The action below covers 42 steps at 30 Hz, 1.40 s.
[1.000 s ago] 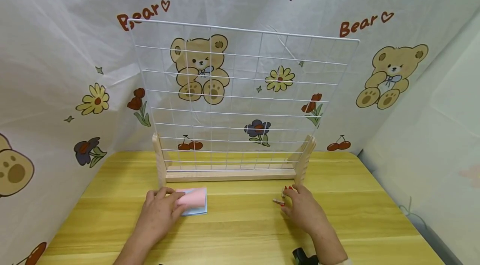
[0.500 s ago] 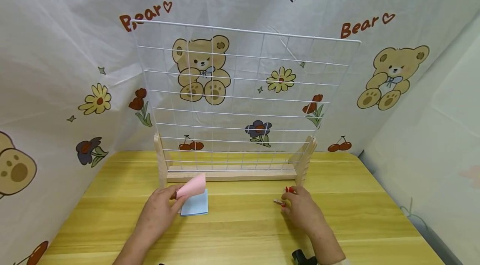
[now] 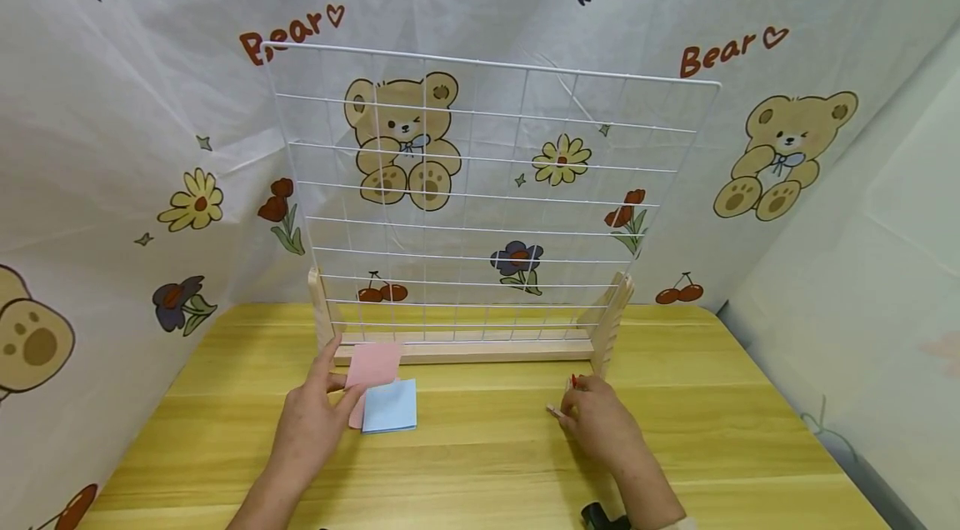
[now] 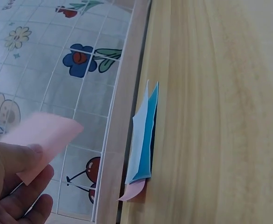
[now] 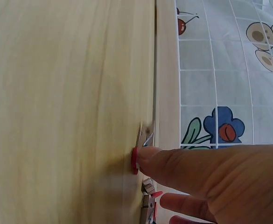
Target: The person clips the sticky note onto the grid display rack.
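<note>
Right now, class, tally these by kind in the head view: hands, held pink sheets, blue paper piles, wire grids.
Left hand plus right hand: 2 hands
Held pink sheet: 1
Blue paper pile: 1
Wire grid: 1
Total: 5

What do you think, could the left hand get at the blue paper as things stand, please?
Probably yes: the blue paper lies close to the left hand, with nothing resting on it. However, that hand holds a pink note, which might need putting down first.
</note>
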Each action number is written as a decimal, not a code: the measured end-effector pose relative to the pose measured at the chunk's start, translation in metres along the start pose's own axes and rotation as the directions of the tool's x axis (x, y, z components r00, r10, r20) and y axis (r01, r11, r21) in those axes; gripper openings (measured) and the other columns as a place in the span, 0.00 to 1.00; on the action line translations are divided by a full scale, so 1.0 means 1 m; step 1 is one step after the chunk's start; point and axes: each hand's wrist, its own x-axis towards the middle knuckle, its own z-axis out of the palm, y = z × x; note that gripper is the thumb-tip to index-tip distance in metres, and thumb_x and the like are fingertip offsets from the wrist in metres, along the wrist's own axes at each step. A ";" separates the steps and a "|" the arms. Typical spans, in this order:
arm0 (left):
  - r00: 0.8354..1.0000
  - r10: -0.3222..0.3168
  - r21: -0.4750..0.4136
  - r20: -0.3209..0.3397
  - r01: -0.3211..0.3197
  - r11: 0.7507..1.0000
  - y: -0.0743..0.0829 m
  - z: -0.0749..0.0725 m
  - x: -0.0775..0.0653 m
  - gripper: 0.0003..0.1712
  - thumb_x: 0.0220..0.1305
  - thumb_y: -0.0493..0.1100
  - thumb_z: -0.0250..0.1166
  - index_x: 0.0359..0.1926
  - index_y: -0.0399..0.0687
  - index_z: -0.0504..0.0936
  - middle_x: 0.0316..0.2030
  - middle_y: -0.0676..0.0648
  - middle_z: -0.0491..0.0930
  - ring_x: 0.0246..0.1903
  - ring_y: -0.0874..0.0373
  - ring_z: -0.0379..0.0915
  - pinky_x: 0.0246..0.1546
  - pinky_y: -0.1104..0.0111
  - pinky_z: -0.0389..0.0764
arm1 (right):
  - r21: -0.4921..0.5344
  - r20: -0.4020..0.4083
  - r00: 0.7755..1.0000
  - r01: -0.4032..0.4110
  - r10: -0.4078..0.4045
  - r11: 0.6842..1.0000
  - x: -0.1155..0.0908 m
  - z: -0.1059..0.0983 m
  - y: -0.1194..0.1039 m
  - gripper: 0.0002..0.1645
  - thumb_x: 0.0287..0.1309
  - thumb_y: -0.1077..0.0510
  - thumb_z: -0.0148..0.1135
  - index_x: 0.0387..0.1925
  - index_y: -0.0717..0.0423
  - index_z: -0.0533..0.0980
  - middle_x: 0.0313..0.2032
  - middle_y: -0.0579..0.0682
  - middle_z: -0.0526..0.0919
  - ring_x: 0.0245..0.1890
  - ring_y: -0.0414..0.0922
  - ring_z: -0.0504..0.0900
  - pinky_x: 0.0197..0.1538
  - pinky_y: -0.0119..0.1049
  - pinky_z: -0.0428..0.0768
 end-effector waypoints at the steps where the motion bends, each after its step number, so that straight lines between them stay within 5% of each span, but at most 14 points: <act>1: 1.000 0.005 -0.003 -0.017 -0.005 1.000 0.000 0.000 0.000 0.40 0.63 0.38 0.73 0.73 0.43 0.66 0.40 0.38 0.89 0.45 0.38 0.87 0.36 0.54 0.87 | -0.004 -0.001 1.000 0.006 -0.006 1.000 0.000 0.001 0.000 0.11 0.51 0.58 0.78 0.23 0.48 0.81 0.47 0.57 0.82 0.53 0.56 0.80 0.59 0.51 0.81; 6: 0.996 0.049 -0.014 -0.075 -0.050 0.999 0.002 0.000 -0.001 0.17 0.66 0.37 0.70 0.56 0.41 0.83 0.42 0.40 0.89 0.43 0.43 0.87 0.44 0.49 0.87 | 0.010 0.012 1.000 -0.010 0.010 1.000 0.002 -0.002 -0.003 0.11 0.53 0.58 0.77 0.23 0.48 0.80 0.43 0.55 0.83 0.49 0.54 0.82 0.57 0.50 0.82; 11: 0.990 0.094 -0.030 -0.108 -0.098 0.995 0.000 0.001 -0.001 0.13 0.67 0.34 0.67 0.51 0.39 0.86 0.39 0.43 0.89 0.40 0.49 0.87 0.43 0.53 0.87 | 0.090 0.061 0.993 -0.102 0.097 0.991 0.006 -0.009 -0.006 0.09 0.59 0.58 0.73 0.26 0.49 0.79 0.24 0.45 0.80 0.25 0.42 0.75 0.30 0.38 0.77; 14: 0.992 0.075 -0.052 -0.099 -0.080 0.995 0.000 0.000 -0.001 0.13 0.69 0.34 0.64 0.52 0.39 0.85 0.38 0.45 0.89 0.40 0.51 0.86 0.43 0.55 0.88 | 0.134 0.073 0.991 -0.125 0.117 0.983 0.007 -0.011 -0.008 0.10 0.60 0.58 0.72 0.27 0.48 0.78 0.20 0.41 0.76 0.20 0.39 0.69 0.25 0.33 0.69; 21: 0.998 0.018 -0.121 -0.064 -0.026 0.992 0.002 -0.005 0.000 0.15 0.72 0.35 0.58 0.55 0.40 0.83 0.34 0.49 0.90 0.34 0.62 0.81 0.33 0.72 0.80 | 0.235 0.051 0.994 -0.103 0.094 0.967 0.009 -0.012 -0.011 0.11 0.55 0.61 0.75 0.29 0.49 0.78 0.24 0.39 0.80 0.25 0.35 0.75 0.30 0.30 0.75; 27: 1.000 -0.018 -0.177 -0.020 0.014 0.984 0.004 -0.008 0.000 0.19 0.76 0.38 0.55 0.63 0.39 0.76 0.41 0.40 0.89 0.38 0.55 0.85 0.31 0.73 0.80 | 0.281 0.015 0.996 -0.090 0.089 0.956 0.010 -0.013 -0.014 0.10 0.53 0.64 0.76 0.36 0.53 0.83 0.27 0.41 0.84 0.28 0.34 0.81 0.34 0.31 0.81; 33: 0.998 -0.067 -0.225 -0.002 0.065 0.972 0.004 -0.013 0.000 0.10 0.76 0.43 0.57 0.54 0.50 0.80 0.39 0.41 0.86 0.30 0.60 0.74 0.24 0.71 0.73 | 0.305 0.013 0.998 -0.067 0.067 0.950 0.011 -0.011 -0.015 0.06 0.57 0.63 0.73 0.34 0.50 0.83 0.29 0.42 0.86 0.29 0.35 0.83 0.34 0.28 0.82; 42: 0.996 -0.086 -0.257 0.021 0.088 0.962 0.008 -0.015 0.005 0.10 0.77 0.44 0.58 0.52 0.47 0.81 0.39 0.45 0.88 0.41 0.56 0.84 0.38 0.73 0.82 | 0.395 0.021 0.996 -0.087 0.086 0.914 0.011 -0.006 -0.016 0.13 0.54 0.72 0.71 0.29 0.51 0.83 0.34 0.46 0.84 0.34 0.40 0.86 0.34 0.26 0.83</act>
